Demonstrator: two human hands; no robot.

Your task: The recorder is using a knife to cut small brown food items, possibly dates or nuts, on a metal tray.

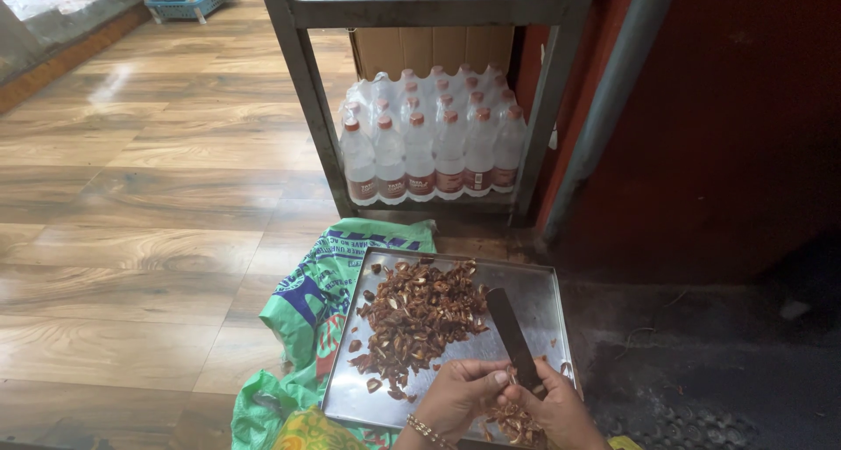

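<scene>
Steel tray (543, 283) w/ brown chopped bits (416, 314).

— What stood behind the work area?

— A grey metal rack (308, 91), and on its lowest shelf a shrink-wrapped pack of clear plastic bottles (431, 139) with reddish-brown caps and labels. Behind the pack was a cardboard box (431, 47).

— And the floor?

— Wood-patterned flooring (131, 205) ran off to the left. A green printed sack (307, 310) lay spread on it. To the right was a dark red wall (727, 108) with a grey pipe (604, 99) slanting down along it, and a dark mat (701, 362) below.

— Anything far off?

— At the top left there was what looked like a blue basket (188, 3), though it was too small to be sure.
</scene>
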